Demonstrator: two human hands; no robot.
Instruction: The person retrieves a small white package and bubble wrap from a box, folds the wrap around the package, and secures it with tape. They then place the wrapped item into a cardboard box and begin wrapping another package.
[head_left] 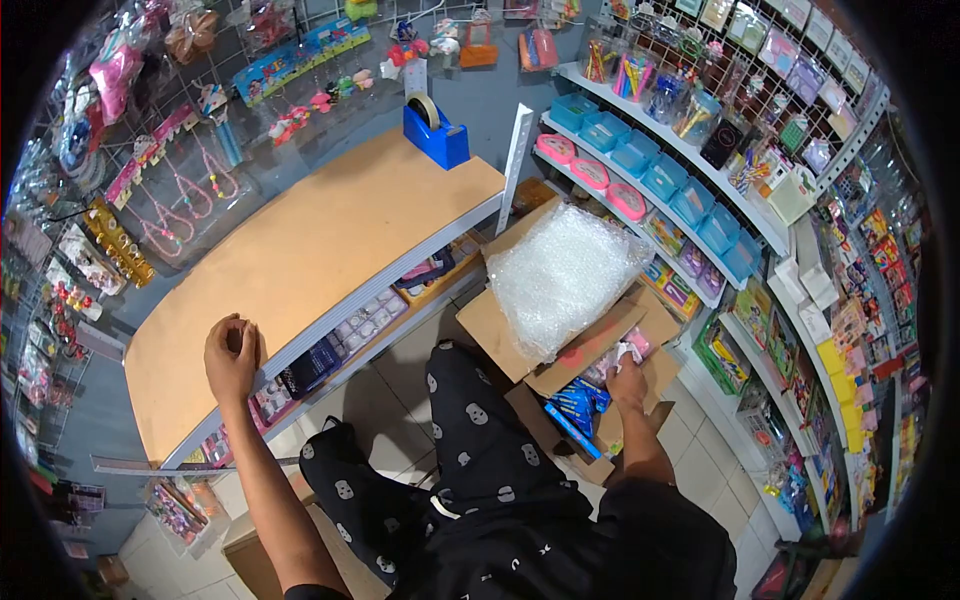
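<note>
My left hand rests at the front edge of the wooden tabletop, fingers curled round toward the thumb in a ring with nothing visible inside. On the right, my right hand reaches into an open cardboard box and grips a clear plastic packet with white and pink contents, partly hidden by the fingers. Beside it in the box lie blue packages. A bubble-wrapped bundle lies just beyond, over the cardboard flaps.
A blue tape dispenser stands at the table's far end. Beneath the tabletop is a shelf of packaged goods. Right of the boxes, shelves carry blue plastic containers and pink cases. Hair ties and trinkets hang on the left wall grid.
</note>
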